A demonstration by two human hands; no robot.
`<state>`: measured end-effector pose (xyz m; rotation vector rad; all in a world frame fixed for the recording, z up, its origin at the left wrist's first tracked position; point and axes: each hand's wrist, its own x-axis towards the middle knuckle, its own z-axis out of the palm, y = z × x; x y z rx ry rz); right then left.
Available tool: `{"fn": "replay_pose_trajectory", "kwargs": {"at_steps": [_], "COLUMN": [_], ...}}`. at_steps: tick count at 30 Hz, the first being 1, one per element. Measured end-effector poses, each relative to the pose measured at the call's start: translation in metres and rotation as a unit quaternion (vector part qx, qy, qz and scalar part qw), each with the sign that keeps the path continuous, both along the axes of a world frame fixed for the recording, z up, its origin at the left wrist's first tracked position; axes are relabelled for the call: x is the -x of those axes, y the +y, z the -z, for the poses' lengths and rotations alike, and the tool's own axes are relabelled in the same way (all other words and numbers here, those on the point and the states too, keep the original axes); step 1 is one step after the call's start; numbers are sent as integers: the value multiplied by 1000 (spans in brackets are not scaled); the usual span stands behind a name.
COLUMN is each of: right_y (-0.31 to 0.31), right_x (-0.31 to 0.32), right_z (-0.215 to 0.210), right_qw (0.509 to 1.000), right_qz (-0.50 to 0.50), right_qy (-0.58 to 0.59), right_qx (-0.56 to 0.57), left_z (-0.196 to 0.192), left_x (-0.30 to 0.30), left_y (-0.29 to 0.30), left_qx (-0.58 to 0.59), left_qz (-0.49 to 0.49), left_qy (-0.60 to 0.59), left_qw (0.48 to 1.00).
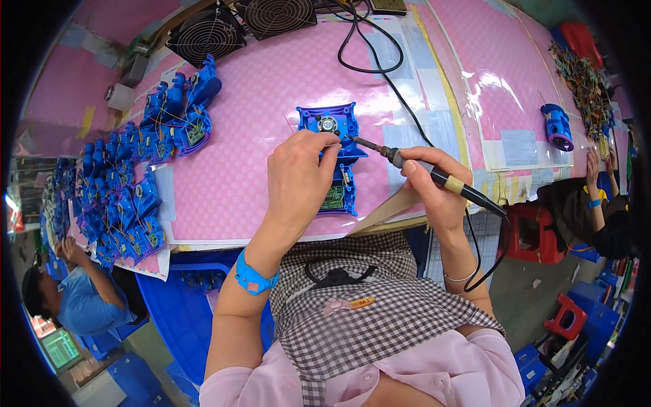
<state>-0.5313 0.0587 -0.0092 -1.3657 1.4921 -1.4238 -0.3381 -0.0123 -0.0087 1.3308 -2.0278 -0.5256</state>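
A blue plastic housing [346,110] lies opened out on the pink table in front of me. A round speaker [327,124] sits in its far part, and a green circuit board [333,199] in its near part. My right hand [439,193] grips a soldering iron [480,198] like a pen, its tip pointing left at the housing beside the speaker. Close to that tip, my left hand [298,173] pinches with thumb and forefinger; whatever lies between them is too small to make out. A thin red wire [289,124] sticks out past the left hand.
Many blue housings [122,197] with wires crowd the table's left side. Two fans [207,34] stand at the back. The iron's black cable [400,95] crosses the table. One blue unit [557,127] stands at right, near a wire heap [586,91]. Co-workers sit at both sides.
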Motion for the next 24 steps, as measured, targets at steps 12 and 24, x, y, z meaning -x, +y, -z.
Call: {"fn": "replay_pose_trajectory", "kwargs": {"at_steps": [12,24], "right_y": [4,5], "right_x": [3,5], "right_z": [-1,1], "right_qw": [999,997], "right_qz": [16,41], "right_qy": [-38,-54], "right_qx": [-27,23], "left_z": [-4,-11], "left_x": [1,-6], "left_y": [2,2], "left_qx": [-23,44], "left_qz": [-1,0], "left_qy": [-14,84], "left_qw": [1000,995]}}
